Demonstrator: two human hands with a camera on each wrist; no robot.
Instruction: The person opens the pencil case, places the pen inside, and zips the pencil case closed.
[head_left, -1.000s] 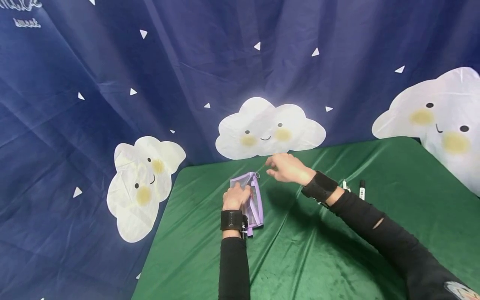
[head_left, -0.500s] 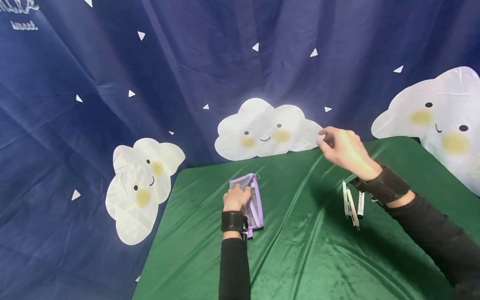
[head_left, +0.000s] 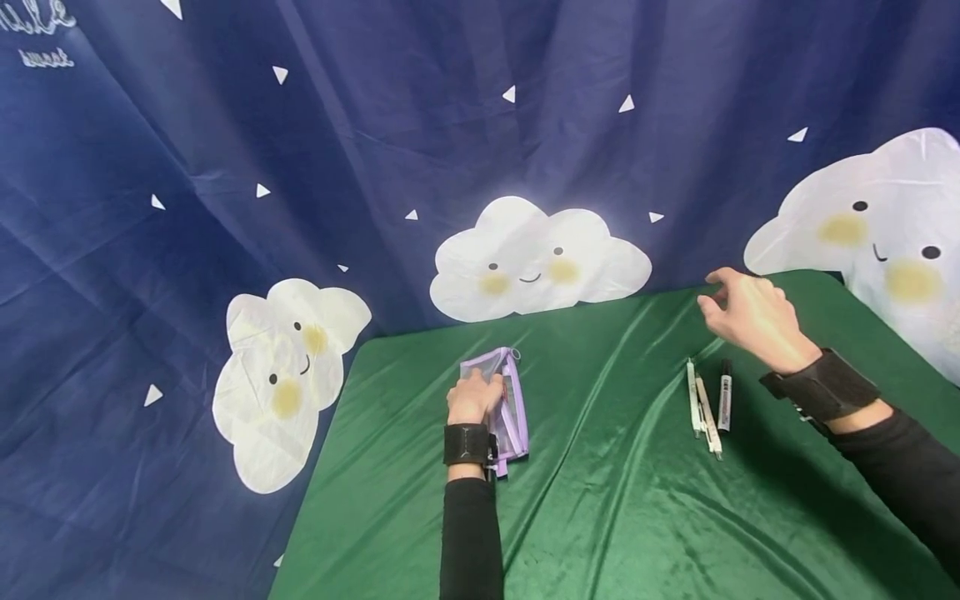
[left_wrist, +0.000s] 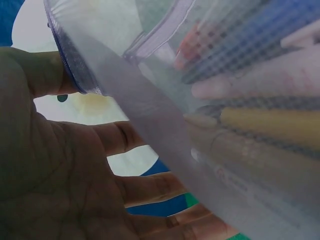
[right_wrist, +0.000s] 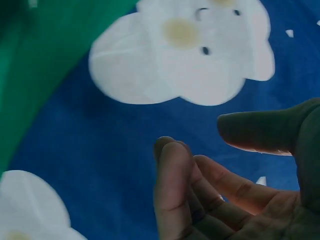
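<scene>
A purple mesh pencil pouch (head_left: 504,400) lies on the green tablecloth (head_left: 615,500), left of centre. My left hand (head_left: 472,398) grips its left side, thumb and fingers curled round the edge. In the left wrist view the translucent pouch (left_wrist: 235,115) fills the frame with several pens showing through its mesh, and my left hand's palm (left_wrist: 60,190) is under it. My right hand (head_left: 746,312) hovers above the cloth at the right, fingers loosely curled and holding nothing. Just below it lie three pens (head_left: 707,402) side by side. The right wrist view shows the right hand's fingers (right_wrist: 175,190) empty.
A dark blue backdrop (head_left: 375,142) with white cloud faces hangs right behind the table. The table's left edge (head_left: 315,467) drops off beside the pouch. The cloth is wrinkled between the pouch and the pens.
My right hand left the pouch's zipper end and swung right across the table to hover above the three pens. The left hand and pouch stayed put.
</scene>
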